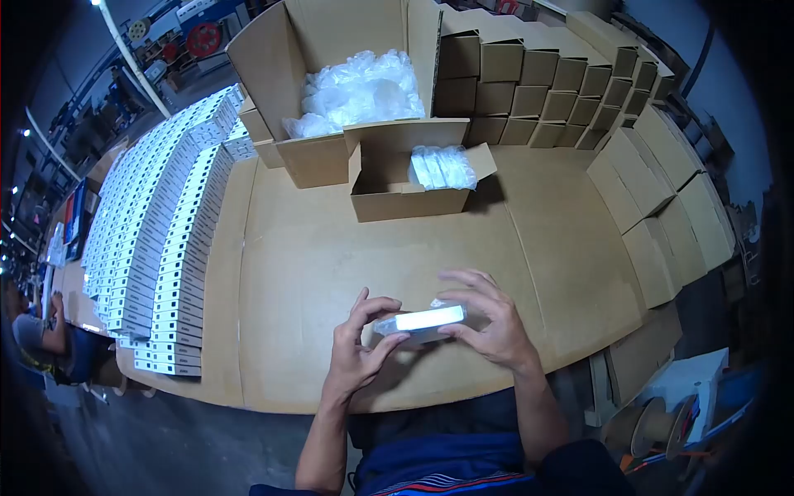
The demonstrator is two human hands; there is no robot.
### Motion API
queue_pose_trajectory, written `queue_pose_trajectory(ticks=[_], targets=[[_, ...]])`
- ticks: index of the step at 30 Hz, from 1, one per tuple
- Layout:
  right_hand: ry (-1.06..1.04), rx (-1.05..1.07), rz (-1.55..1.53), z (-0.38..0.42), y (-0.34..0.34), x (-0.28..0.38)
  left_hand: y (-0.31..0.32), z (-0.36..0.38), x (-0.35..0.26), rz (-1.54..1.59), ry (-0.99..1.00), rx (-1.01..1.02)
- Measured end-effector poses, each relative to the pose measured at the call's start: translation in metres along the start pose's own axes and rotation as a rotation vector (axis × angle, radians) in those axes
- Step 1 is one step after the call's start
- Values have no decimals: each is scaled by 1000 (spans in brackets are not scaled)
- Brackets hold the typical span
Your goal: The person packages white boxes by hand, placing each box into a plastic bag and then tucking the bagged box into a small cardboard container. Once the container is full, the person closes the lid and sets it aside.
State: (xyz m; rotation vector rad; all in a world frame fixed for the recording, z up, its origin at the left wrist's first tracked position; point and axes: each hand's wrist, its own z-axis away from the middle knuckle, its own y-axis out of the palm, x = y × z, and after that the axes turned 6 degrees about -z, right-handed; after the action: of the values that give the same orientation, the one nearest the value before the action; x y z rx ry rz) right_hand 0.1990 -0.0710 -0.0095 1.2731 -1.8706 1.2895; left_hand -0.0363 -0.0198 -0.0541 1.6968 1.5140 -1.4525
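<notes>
Between my two hands, above the near middle of the table, is a small white box point(430, 319) with a bright top face and a clear, shiny edge that looks like plastic wrap. My left hand point(361, 343) grips its left end, thumb in front and fingers behind. At the right end, my right hand point(492, 322) has its thumb against the box, with the fingers curved over and behind it. Farther back stands an open cardboard box point(409, 205) with a bubble-wrapped bundle point(442, 168) at its right side.
A large open carton point(310, 161) of clear bubble wrap point(364, 91) stands at the back. Long stacks of white boxes point(178, 281) line the left. Cardboard boxes point(538, 70) are piled at the back right, more point(662, 207) at the right edge. A person point(58, 339) sits far left.
</notes>
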Motion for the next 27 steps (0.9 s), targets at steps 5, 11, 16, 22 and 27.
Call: queue_pose_trajectory(ticks=[5,11,16,22,27], targets=[[-122,222,28,-18,-17,2,-10,-16,4,26,19,57],[-104,313,181,-51,-24,10,-30,-54,10,19,49,128],[-79,93,222,-81,-36,4,-32,-97,2,-28,8,19],[-78,-365,166,-134,-29,-13,-16,-147,19,-663,277,75],[-184,-396,312,-166,2,-29,1,-167,49,-947,312,134]])
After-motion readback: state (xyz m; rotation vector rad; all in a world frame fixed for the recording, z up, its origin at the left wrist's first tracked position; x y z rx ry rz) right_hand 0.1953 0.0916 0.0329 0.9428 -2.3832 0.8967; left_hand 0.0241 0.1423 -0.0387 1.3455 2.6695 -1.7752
